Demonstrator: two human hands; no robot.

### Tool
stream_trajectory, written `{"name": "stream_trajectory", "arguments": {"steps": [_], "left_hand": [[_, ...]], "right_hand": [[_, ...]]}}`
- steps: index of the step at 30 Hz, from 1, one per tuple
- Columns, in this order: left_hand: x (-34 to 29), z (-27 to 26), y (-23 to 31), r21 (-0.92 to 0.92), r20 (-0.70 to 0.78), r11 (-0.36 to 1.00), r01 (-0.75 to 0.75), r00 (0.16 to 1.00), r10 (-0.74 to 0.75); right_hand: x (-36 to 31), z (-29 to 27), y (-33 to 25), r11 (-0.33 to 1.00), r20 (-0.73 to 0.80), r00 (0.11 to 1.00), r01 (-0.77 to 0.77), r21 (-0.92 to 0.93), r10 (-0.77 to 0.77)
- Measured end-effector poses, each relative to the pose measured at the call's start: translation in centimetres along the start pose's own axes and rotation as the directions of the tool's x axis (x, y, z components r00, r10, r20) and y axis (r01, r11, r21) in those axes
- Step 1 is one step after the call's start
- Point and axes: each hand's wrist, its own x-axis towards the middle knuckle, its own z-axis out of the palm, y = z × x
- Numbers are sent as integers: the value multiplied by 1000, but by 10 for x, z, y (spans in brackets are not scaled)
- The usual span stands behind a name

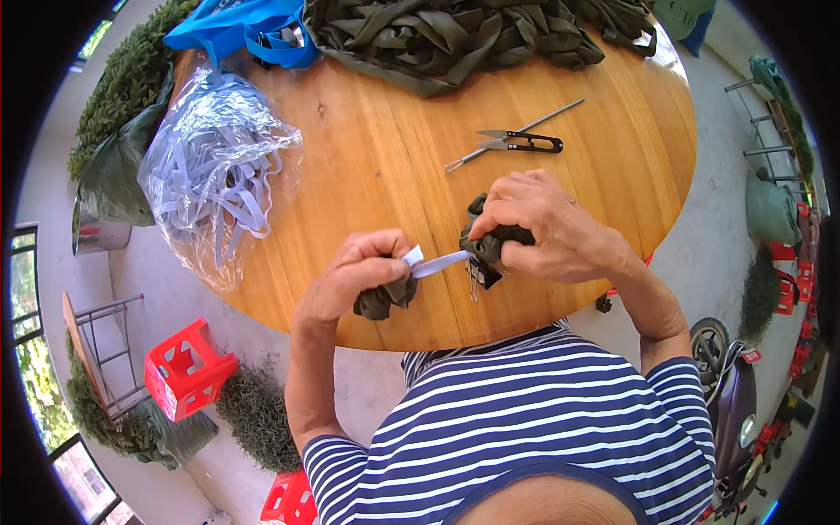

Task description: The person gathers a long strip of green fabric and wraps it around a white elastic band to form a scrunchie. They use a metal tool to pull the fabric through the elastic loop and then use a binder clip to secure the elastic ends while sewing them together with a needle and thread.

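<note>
My left hand (pixel 357 269) pinches the end of a white elastic band (pixel 440 263), with a gathered bit of dark green fabric (pixel 376 301) under its fingers. The band runs across to a bunched dark green fabric tube (pixel 481 241), gripped by my right hand (pixel 551 226). Between the hands the band is stretched fairly straight and bare. Partly hidden below the right hand lies a small black object (pixel 484 275) with thin metal prongs. Beyond that hand, black thread snips (pixel 523 142) rest across a thin metal rod (pixel 535 124) with a forked wire tip.
A clear plastic bag (pixel 206 157) of white elastic strips lies on the wooden table (pixel 367 149) at left. Dark green fabric (pixel 464 39) is heaped along the far edge, beside a blue bag (pixel 245 31). Red stools (pixel 188 369) and a motorbike (pixel 735 411) stand around.
</note>
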Motion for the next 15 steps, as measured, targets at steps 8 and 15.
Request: {"name": "stream_trajectory", "arguments": {"steps": [8,15], "left_hand": [[13,5,-1,-270,25,962,39,999,-34],[17,12,-6,-253,166,967,29,986,14]], "right_hand": [[17,-4,23,804,401,908,-329,495,125],[30,-12,30,809,539,836,-384,446,100]]}}
